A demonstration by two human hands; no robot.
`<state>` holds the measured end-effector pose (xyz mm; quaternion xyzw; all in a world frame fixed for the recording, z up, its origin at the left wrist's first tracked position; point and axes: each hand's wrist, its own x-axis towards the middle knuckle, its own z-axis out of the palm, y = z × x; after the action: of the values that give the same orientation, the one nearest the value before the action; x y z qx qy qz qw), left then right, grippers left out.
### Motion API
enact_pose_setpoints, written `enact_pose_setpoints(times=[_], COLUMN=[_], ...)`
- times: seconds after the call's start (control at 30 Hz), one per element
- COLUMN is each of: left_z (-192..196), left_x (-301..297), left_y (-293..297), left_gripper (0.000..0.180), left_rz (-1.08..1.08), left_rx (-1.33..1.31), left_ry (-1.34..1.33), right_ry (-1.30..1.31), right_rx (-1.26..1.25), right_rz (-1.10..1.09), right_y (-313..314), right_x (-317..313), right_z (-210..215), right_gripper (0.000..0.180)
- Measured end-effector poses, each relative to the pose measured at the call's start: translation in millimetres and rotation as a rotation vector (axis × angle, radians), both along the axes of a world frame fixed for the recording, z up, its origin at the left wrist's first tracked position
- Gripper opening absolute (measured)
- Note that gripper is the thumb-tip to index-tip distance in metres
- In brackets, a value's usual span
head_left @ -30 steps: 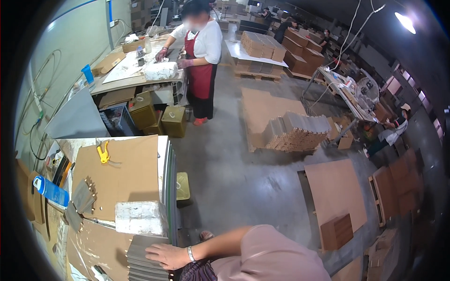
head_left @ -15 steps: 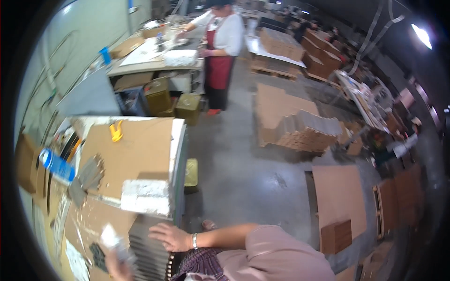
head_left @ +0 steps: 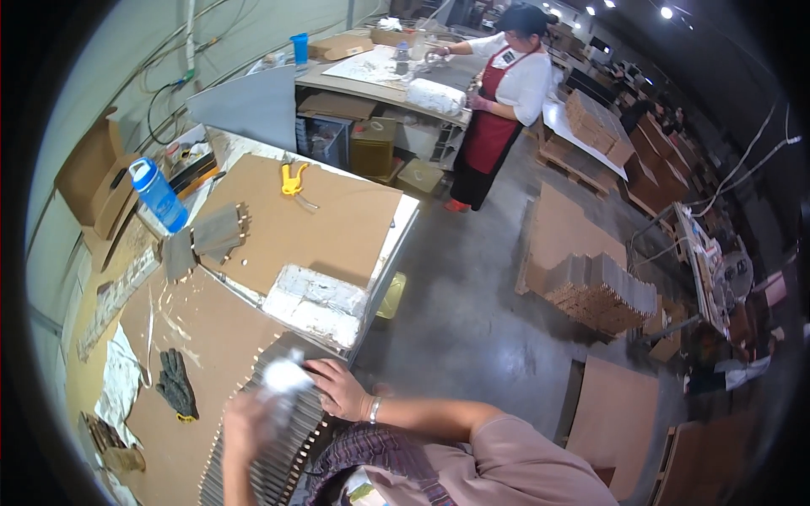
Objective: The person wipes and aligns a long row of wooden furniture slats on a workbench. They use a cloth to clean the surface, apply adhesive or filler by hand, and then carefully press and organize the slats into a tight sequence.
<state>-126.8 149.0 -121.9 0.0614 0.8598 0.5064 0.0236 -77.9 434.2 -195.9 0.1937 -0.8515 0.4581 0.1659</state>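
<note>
Clamping blurred whitish object (head_left: pixel 287 377) in left grip (head_left: pixel 247 422), resting right grip (head_left: pixel 337 388) (can't tell if closed) on row of thin grey slats (head_left: pixel 283 451), could skew row by pressing unevenly.

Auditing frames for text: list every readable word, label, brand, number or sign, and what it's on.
No text readable.
Co-worker's apron: chest patch, too small.
Blue bottle: any marks too small.
Pale thing in left hand: too blurred to tell any print.
</note>
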Motion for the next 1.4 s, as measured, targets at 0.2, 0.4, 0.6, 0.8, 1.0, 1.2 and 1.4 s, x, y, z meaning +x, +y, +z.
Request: enact_pose_setpoints(times=[0.2, 0.4, 0.6, 0.8, 1.0, 1.2, 1.4], left_z=[56.0, 52.8, 68.6, 42.8, 69.2, 37.2, 74.4], left_x=[-15.8, 3.6, -32.9, -14.8, -13.8, -1.9, -11.7], left_y=[-45.9, 48.9, -7.5, 20.9, 7.4, -22.7, 18.9], left_gripper=[0.042, 0.038, 0.041, 0.032, 0.034, 0.038, 0.035], left_rz=[0.266, -0.517, 0.159, -0.242, 0.006, 0.062, -0.051], left_rx=[-0.592, -0.708, -0.666, -0.754, -0.612, -0.683, -0.641], left_ry=[0.493, 0.394, 0.654, 0.45, 0.557, 0.268, 0.45], right_ry=[-0.017, -0.018, 0.041, 0.017, -0.009, -0.058, -0.186], right_rx=[0.05, -0.107, 0.006, 0.025, 0.028, 0.039, 0.064], right_rz=[0.004, 0.021, 0.025, 0.081, 0.055, 0.147, 0.177], right_y=[4.1, 1.1, 3.9, 6.6, 14.5, 4.2, 19.3], right_x=[-2.4, -3.9, -7.6, -8.3, -8.8, -7.9, -5.7], right_z=[15.0, 11.4, 9.6, 16.9, 9.3, 22.5, 18.8], right_gripper=[0.062, 0.056, 0.058, 0.058, 0.057, 0.057, 0.06])
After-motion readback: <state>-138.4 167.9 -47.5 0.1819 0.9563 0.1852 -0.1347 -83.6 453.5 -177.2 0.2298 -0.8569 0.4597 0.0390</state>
